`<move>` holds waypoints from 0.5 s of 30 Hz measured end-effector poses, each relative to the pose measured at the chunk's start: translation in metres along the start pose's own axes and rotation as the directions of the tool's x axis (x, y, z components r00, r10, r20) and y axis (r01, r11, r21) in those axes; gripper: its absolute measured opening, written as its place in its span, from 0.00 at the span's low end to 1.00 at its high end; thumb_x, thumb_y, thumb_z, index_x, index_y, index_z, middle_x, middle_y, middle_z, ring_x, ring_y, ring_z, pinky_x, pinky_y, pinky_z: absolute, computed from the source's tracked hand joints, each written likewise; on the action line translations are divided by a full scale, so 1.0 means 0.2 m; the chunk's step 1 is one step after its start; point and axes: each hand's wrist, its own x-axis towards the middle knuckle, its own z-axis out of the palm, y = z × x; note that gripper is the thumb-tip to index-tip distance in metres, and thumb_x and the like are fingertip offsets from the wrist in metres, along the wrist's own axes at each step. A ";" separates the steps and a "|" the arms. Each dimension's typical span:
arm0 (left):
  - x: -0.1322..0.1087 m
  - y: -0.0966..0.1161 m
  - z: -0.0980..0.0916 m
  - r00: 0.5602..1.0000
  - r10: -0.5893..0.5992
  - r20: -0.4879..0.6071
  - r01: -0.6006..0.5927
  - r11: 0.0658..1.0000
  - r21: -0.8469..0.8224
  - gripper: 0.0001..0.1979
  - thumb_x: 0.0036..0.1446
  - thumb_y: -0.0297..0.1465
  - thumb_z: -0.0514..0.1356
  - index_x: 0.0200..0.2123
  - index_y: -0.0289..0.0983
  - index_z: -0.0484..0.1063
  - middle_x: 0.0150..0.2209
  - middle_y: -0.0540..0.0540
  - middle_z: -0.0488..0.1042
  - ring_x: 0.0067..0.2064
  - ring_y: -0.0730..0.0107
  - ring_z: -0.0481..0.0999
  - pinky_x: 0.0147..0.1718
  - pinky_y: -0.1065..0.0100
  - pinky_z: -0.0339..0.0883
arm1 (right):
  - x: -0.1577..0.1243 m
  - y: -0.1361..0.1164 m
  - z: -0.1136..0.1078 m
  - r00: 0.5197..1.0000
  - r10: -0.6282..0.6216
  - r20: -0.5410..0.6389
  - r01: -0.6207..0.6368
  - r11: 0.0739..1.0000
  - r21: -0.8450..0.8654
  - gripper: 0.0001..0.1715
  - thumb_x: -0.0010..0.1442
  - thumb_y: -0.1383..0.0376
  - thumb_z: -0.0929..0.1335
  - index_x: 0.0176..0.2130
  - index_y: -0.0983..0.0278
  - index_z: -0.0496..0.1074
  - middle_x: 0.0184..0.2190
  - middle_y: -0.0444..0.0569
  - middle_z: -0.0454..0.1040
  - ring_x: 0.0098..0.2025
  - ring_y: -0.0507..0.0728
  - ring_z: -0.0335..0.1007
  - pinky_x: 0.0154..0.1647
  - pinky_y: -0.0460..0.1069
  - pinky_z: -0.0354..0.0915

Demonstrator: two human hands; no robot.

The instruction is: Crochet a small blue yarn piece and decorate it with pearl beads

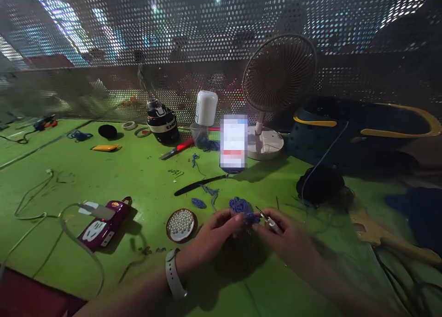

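Perforated metal (179, 27) stands behind a green table (145, 179), far beyond the two hands, which meet over its near part. The left hand (223, 227), wearing a white watch (174, 273) at its wrist, has thumb and fingers pinched together on the blue yarn (239, 205). This yarn is violet-tinged and lumpy: a loose, loopy bundle rises just beyond the fingertips, while a denser, darker knot sits between the two hands. The right hand (283, 229) is closed around a hook (271, 222) with a pale handle and thin dark shaft; whether its tip enters a stitch cannot be told. Just left of the grip lies a dish (168, 226) of pearly beads (181, 222), with a small blue oval (198, 202) beyond it. Farther ahead, a phone (234, 142) stands lit; a dark ball (319, 184) rests to the right.
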 end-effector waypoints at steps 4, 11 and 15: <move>0.01 -0.01 0.00 0.996 0.042 0.074 -0.048 0.995 0.092 0.14 0.55 0.41 0.64 0.27 0.36 0.70 0.27 0.51 0.67 0.31 0.72 0.65 0.36 0.66 0.59 | 0.01 0.02 0.01 1.000 0.029 -0.010 -0.029 0.999 0.029 0.11 0.52 0.58 0.71 0.34 0.63 0.75 0.20 0.39 0.65 0.23 0.50 0.56 0.23 0.46 0.55; 0.03 -0.05 -0.05 0.990 0.121 0.069 -0.132 0.971 0.197 0.11 0.58 0.37 0.62 0.29 0.36 0.71 0.42 0.43 0.71 0.46 0.63 0.69 0.46 0.61 0.61 | 0.03 0.06 0.01 0.991 0.129 -0.027 -0.122 0.978 0.171 0.17 0.48 0.54 0.74 0.32 0.64 0.75 0.23 0.42 0.70 0.27 0.52 0.64 0.27 0.46 0.61; 0.02 -0.05 -0.05 0.991 0.122 0.052 -0.131 0.962 0.240 0.10 0.56 0.37 0.63 0.28 0.36 0.72 0.54 0.40 0.65 0.58 0.57 0.62 0.54 0.60 0.57 | 0.03 0.08 0.02 0.984 0.168 -0.056 -0.157 0.974 0.163 0.18 0.48 0.53 0.74 0.33 0.64 0.75 0.22 0.42 0.71 0.26 0.52 0.64 0.26 0.46 0.61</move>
